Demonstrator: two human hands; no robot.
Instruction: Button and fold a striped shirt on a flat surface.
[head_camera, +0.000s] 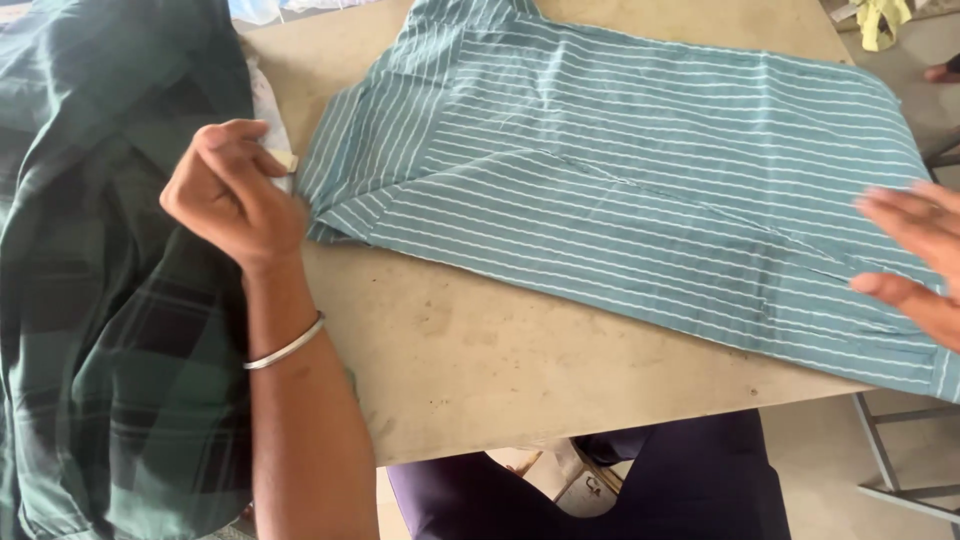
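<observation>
Seen from the head camera, a teal shirt (640, 190) with thin white stripes lies spread flat across a worn beige table (470, 370), reaching from the table's far edge to its near right corner. The left hand (232, 190) is curled into a loose fist at the shirt's left fold, fingertips pinching the cloth edge together with a small pale tag (283, 160) that shows just beside the thumb. A silver bangle (287, 346) circles the left wrist. The right hand (915, 250), blurred and partly cut by the frame edge, is open with fingers spread and hovers on or just above the shirt's right side; whether it touches the cloth cannot be told. A dark green plaid garment (110, 300) hangs over the table's left side, beside the left forearm. Below the table's near edge show the person's purple trousers (690, 480) and, at right, grey metal legs (885, 460) of furniture. A yellow-green cloth (880, 20) lies at the far right corner.
</observation>
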